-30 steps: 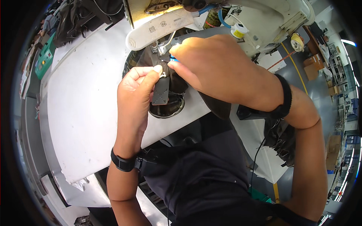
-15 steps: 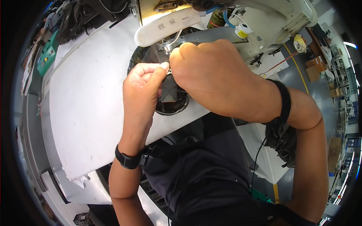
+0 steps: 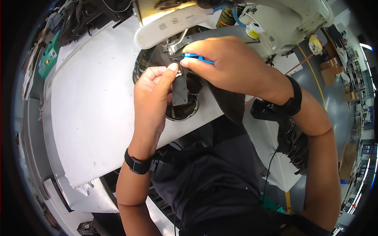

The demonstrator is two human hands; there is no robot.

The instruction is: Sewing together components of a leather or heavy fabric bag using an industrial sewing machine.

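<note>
My right hand [image 3: 236, 65] is closed around blue-handled thread snips [image 3: 193, 56]. The dark blades point left, just below the sewing machine's presser foot [image 3: 172, 48]. With thumb and forefinger, my left hand [image 3: 151, 90] pinches the upper end of a dark grey fabric tab [image 3: 180, 92] that has stitching across it. A small shiny metal piece shows beside the left thumb. The tab hangs over a dark sewn workpiece [image 3: 182, 114] with a zipper along its curved edge. Part of that workpiece lies hidden under my hands, and a dark flap [image 3: 232, 104] spreads below my right wrist.
A white worktable [image 3: 90, 106] extends to the left. The sewing machine [image 3: 291, 19] stands at the back right, with a white lamp arm [image 3: 169, 25] above the work. A green box [image 3: 49, 59] and dark fabric [image 3: 88, 19] sit at the far left. Cardboard boxes [image 3: 330, 72] are at the right.
My right hand has turned and drawn slightly back, so the blue snips now show. The left hand has shifted a little right with the tab. More of the workpiece is visible.
</note>
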